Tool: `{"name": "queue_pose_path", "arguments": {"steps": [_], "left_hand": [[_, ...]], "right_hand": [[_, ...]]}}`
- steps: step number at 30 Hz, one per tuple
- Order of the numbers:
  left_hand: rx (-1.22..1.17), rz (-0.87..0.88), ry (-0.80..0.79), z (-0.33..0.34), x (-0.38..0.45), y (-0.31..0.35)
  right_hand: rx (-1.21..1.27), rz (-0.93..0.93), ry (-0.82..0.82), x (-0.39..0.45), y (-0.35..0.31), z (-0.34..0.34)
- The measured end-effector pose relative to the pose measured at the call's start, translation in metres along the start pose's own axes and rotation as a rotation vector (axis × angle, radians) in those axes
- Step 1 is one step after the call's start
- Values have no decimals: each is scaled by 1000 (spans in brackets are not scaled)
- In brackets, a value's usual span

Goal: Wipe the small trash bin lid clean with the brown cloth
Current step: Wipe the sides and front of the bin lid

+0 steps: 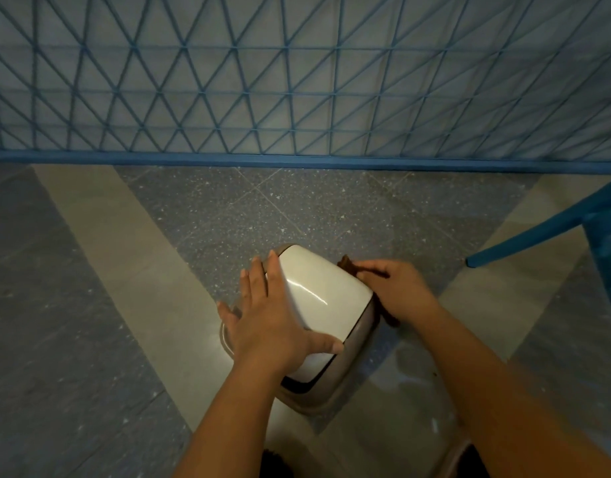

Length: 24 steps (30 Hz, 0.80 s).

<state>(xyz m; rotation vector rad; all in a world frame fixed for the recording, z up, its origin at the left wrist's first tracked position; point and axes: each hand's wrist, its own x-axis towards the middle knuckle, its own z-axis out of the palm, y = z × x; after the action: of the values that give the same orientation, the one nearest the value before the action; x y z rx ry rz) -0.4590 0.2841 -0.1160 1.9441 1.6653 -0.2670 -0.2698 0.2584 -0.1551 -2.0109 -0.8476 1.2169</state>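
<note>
The small trash bin lid (323,298), white and glossy, is seen on the tiled floor (90,270) near the scene's middle. The left hand (273,315) is laid flat on the lid's left side, fingers spread wide. The brown cloth (348,265) is pressed against the lid's right edge by the right hand (397,291). A blue mesh fence (297,81) is shown at the far side.

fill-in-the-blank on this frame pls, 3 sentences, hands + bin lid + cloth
1. The left hand lies flat with spread fingers on the white ____.
2. The brown cloth is in the grip of the ____ hand.
3. The cloth is at the lid's ____ edge, by the right hand.

Missing words: lid; right; right
</note>
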Motion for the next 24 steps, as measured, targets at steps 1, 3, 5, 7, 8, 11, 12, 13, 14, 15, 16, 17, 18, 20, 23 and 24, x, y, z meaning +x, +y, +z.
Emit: {"name": "queue_pose_path", "arguments": {"steps": [1, 3, 5, 7, 8, 11, 12, 13, 14, 15, 16, 17, 18, 20, 23, 24], "left_hand": [[0, 0, 3, 0, 0, 0], [-8, 2, 11, 0, 0, 0], [-15, 4, 14, 1, 2, 0], [-9, 7, 2, 1, 2, 0], [-7, 8, -5, 0, 2, 0], [0, 10, -15, 0, 3, -1], [2, 8, -17, 0, 3, -1], [3, 3, -19, 0, 4, 0], [2, 0, -19, 0, 4, 0], [2, 0, -18, 0, 4, 0], [2, 1, -16, 0, 3, 0], [1, 2, -13, 0, 3, 0], [1, 3, -12, 0, 2, 0], [-1, -3, -14, 0, 3, 1], [8, -7, -7, 0, 4, 2], [10, -9, -2, 0, 3, 3]], "right_hand": [[36, -45, 36, -8, 2, 0], [79, -125, 97, -16, 1, -2], [32, -177, 106, -16, -3, -6], [-109, -199, 90, -11, -3, -8], [-175, -197, 100, -9, -2, -9], [-287, -229, 221, -9, 0, -13], [-304, -291, 252, -13, -2, -12], [-308, -382, 249, -18, -5, -8], [-307, -478, 217, -24, -10, -1], [-309, -551, 171, -28, -15, 7], [-314, -588, 129, -31, -18, 15], [-304, -588, 102, -30, -21, 21], [-260, -555, 88, -25, -23, 24], [-112, -391, 61, -12, -23, 22], [5, -154, 26, -1, -9, 13], [5, -111, 35, -5, -1, 10]]}}
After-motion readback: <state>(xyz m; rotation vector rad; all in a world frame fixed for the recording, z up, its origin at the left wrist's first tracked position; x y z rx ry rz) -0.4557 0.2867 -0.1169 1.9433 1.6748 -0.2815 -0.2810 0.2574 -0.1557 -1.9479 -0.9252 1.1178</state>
